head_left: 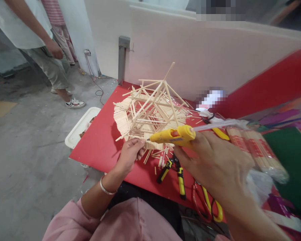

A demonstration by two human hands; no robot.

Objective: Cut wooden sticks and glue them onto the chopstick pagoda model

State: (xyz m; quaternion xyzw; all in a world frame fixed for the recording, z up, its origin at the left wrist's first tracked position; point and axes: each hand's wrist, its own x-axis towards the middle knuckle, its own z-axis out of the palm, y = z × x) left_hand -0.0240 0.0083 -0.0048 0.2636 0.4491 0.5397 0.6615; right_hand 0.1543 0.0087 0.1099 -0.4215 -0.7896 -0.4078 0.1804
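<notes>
A model built of thin wooden sticks (pixel 150 110) stands on the red tabletop (pixel 95 147). My right hand (pixel 215 160) grips a yellow hot glue gun (pixel 175 135), with a clear glue stick (pixel 213 125) poking out of its back. The gun's nozzle points left, close to the front edge of the model. At that edge my left hand (pixel 132 150) has its thumb and fingers pinched together beside the nozzle. Whether a stick or part of the model lies between those fingers is too small to make out.
Black-and-yellow pliers (pixel 175 167) and red- and yellow-handled tools (pixel 205 201) lie near the front edge. Bundled wooden sticks (pixel 258 150) are at right. A white bin (pixel 72 134) stands left of the table, a pale panel (pixel 190 57) behind it. A person (pixel 37 43) stands at left.
</notes>
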